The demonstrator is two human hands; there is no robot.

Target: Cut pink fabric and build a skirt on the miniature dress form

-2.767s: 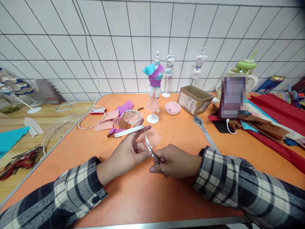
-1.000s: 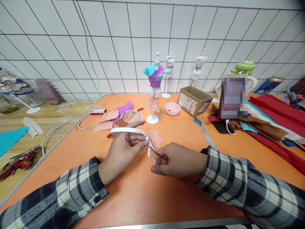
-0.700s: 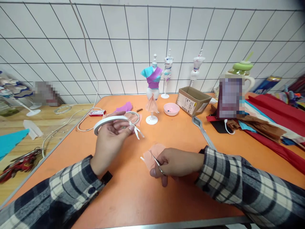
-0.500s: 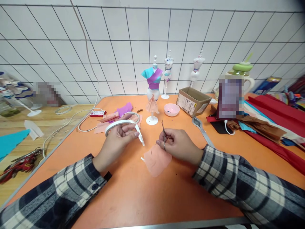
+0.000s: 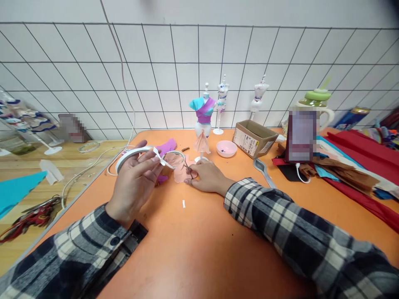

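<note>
A roll of white tape [image 5: 121, 161] hangs around the fingers of my left hand [image 5: 135, 182], and a loose white end sticks out near the fingertips. Small metal scissors [image 5: 188, 169] are in my right hand [image 5: 207, 176], which reaches over pieces of peach-coloured paper [image 5: 180, 173] left of a mini dress form. A thin pale ring [image 5: 183, 155] lies by that paper. The dress form [image 5: 204, 111] wears a turquoise and purple wrap with a pleated peach piece [image 5: 202, 143] below. One short white strip [image 5: 183, 204] rests on the table between my hands.
Behind stand a pink bowl [image 5: 226, 148], a cardboard box [image 5: 254, 138] and two more dress forms. A phone [image 5: 301, 135], a grey strap-like item [image 5: 263, 172] and red paper [image 5: 368, 153] are on the right. Purple paper [image 5: 167, 146] and a white cable [image 5: 122, 79] are leftward.
My right hand has moved left and away from me with the scissors. The peach sheet has left the table's middle; the white strip stays there. My left hand shifted left with the tape.
</note>
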